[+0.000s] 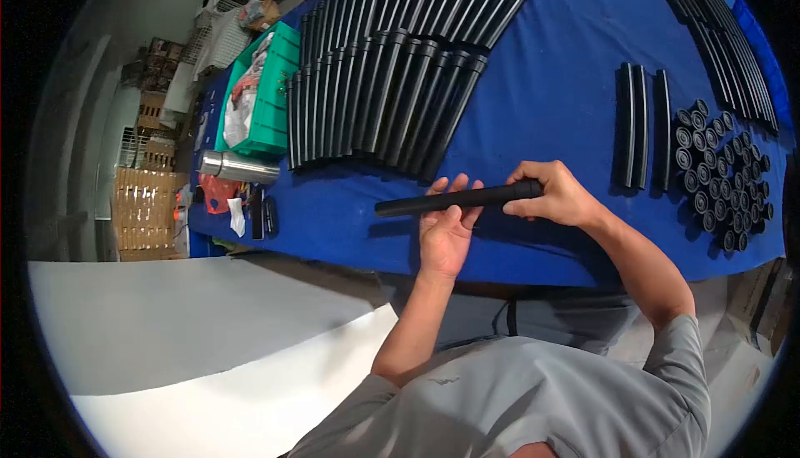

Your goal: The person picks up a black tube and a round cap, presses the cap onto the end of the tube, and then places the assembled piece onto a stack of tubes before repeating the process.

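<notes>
A black tube (450, 200) lies almost level above the blue cloth, held between both hands. My left hand (446, 237) is under its middle, palm up, with the thumb across the near side and the fingers behind. Around the capped right end, my right hand (554, 195) has its thumb and fingers closed. To the right, several uncapped black tubes (641, 129) lie side by side, next to a group of small round black caps (702, 173). Rows of capped black tubes (383, 95) lie beyond my left hand.
The blue cloth (550, 83) covers the table. At the left are a green crate (279, 91) with bags inside, a steel flask (240, 167), a red bag (217, 194) and small dark items (263, 215). More thin black tubes (725, 50) lie at the far right.
</notes>
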The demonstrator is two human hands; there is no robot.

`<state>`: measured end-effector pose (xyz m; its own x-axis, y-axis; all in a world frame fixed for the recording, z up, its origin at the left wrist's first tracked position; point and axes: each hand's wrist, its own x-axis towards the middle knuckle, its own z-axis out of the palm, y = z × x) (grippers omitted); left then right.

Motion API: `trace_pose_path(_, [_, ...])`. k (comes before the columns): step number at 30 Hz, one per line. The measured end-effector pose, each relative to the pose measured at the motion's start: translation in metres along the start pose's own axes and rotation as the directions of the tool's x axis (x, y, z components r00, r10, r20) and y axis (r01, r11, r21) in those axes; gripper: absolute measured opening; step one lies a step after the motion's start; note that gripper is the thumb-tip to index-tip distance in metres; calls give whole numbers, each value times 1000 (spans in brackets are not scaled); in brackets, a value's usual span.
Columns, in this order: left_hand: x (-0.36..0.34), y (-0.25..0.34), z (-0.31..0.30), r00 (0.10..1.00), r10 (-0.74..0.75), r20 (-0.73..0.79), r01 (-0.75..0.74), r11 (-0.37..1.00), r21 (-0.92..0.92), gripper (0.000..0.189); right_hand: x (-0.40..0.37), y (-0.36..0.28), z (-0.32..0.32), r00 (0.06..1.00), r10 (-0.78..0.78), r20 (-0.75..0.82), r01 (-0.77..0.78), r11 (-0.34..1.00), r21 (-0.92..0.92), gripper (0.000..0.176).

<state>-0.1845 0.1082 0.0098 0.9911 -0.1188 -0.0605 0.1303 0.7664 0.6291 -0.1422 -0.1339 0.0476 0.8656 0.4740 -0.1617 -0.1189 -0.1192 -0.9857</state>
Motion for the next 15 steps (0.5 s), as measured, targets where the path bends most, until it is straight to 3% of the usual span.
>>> trace_pose_path(1, [0, -1, -5, 1000, -6, -7, 6, 1000, 12, 38, 2, 1, 2, 980, -189, -61, 182, 977, -108, 34])
trace_pose_path(3, [1, -2, -11, 1000, 5, 12, -5, 1000, 1, 35, 4, 6, 5, 829, -546, -123, 478, 806, -349, 36])
trace_pose_path(6, [1, -5, -10, 1000, -3, 22, 3, 1000, -5, 30, 7, 12, 2, 789, -612, -56, 551, 745, -377, 35])
trace_pose_path(9, [1, -2, -5, 1000, -20, 3, 20, 1000, 0, 25, -1, 5, 4, 945, -326, -28, 320, 938, -132, 33])
trace_pose_path(15, [-2, -3, -9, 1000, -25, -7, 25, 1000, -3, 23, -3, 3, 9, 953, -302, -22, 299, 950, -85, 30])
